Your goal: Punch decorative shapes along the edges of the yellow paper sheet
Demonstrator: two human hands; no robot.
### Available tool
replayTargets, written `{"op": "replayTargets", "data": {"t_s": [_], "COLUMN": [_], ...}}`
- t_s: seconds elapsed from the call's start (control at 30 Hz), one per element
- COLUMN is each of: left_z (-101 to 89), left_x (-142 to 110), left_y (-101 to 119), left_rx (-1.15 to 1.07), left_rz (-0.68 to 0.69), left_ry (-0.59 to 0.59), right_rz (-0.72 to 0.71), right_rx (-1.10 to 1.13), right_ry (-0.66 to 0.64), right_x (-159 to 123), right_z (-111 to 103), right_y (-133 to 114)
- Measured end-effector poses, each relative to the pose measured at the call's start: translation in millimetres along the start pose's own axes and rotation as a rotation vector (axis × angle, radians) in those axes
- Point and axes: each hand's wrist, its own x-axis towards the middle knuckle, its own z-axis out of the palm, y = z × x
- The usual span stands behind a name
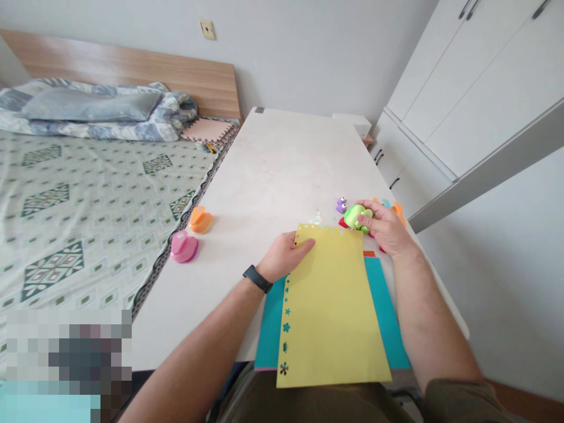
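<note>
Left hand pinches yellow paper, long axis bodyward, near edge overhanging the bench that stretches beyond; right hand grips a green craft punch.

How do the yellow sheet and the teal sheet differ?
Color aside:
- The yellow sheet has cutouts along its left and top edges; the visible strips of the teal sheet show none.
- The yellow sheet lies on top; the teal sheet is beneath it, mostly covered.
- The left hand grips the yellow sheet, not the teal sheet.
Shared: both are thin, plain-colored sheets.
</note>
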Motion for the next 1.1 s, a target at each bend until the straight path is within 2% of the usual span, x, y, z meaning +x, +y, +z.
{"op": "replayTargets", "data": {"t_s": [0.3,0.83,1.1], "left_z": [-1.2,-2.5,-3.4], "left_x": [-3.8,-2.9,-0.1], "left_y": [5.9,3.4,-0.9], "left_rx": [-0.016,-0.069,-0.122], "left_rz": [0.000,-0.004,-0.002], "left_ry": [0.012,0.006,0.002], "right_rz": [0.001,-0.029,-0.003], "right_rx": [-0.101,-0.096,-0.096], "right_ry": [-0.036,-0.055,-0.133], "right_x": [-1.1,-4.3,-2.8], "right_z": [-3.8,-5.0,-10.8], "right_y": [1.5,-0.1,6.3]}}
